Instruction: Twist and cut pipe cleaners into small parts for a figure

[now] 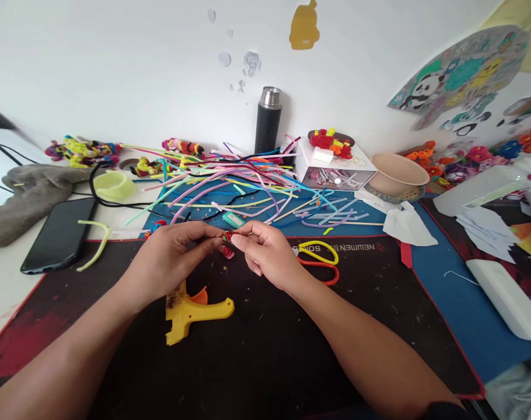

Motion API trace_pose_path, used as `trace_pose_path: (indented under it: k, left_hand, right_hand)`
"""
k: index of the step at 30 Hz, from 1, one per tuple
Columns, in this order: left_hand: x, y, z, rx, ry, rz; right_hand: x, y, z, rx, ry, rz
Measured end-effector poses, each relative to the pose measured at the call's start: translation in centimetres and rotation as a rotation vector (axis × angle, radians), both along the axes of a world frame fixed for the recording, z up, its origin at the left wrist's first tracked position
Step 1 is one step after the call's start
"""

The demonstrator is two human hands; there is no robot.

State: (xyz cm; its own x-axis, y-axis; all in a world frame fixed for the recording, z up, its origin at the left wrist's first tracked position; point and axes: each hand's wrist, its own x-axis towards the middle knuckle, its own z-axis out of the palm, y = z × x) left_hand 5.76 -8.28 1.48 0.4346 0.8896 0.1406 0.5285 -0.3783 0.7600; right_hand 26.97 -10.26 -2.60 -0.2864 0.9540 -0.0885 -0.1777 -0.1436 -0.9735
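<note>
Between my two hands, above the black desk mat (265,350), is a small red glittery pipe-cleaner piece (227,252) with a bit of green at its top. My left hand (171,256) pinches it from the left with thumb and forefinger. From the right, the thumb and fingers of my right hand (263,251) close on the same piece, covering part of it. Below my left hand lies a yellow glue gun (204,311) with an orange trigger. Just right of my right hand rest scissors (322,262) with one yellow and one red handle loop.
Behind the hands spreads a heap of coloured pipe cleaners (230,175). A black thermos (268,119) stands at the wall beside a white box (333,169) and a beige bowl (399,172). A phone (59,233) lies left; a white device (506,297) and crumpled tissue (408,224) lie right.
</note>
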Motion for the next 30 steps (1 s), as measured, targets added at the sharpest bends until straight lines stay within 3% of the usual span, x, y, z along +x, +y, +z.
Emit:
trace_pose_path:
  k: [12, 18, 22, 30]
  left_hand:
    - [-0.03, -0.24, -0.15, 0.093, 0.009, -0.027]
    - [0.09, -0.06, -0.33, -0.095, -0.041, 0.042]
    - [-0.04, 0.34, -0.23, -0.227, -0.109, -0.012]
    - [0.30, 0.16, -0.38, -0.204, -0.091, 0.001]
  right_hand:
    - [0.02, -0.08, 0.13, -0.018, 0.012, 0.018]
    - [0.19, 0.06, 0.18, -0.015, -0.031, -0.011]
    - [0.15, 0.04, 0.27, 0.008, -0.074, -0.020]
    - [-0.19, -0.08, -0.02, 0.014, -0.091, -0.001]
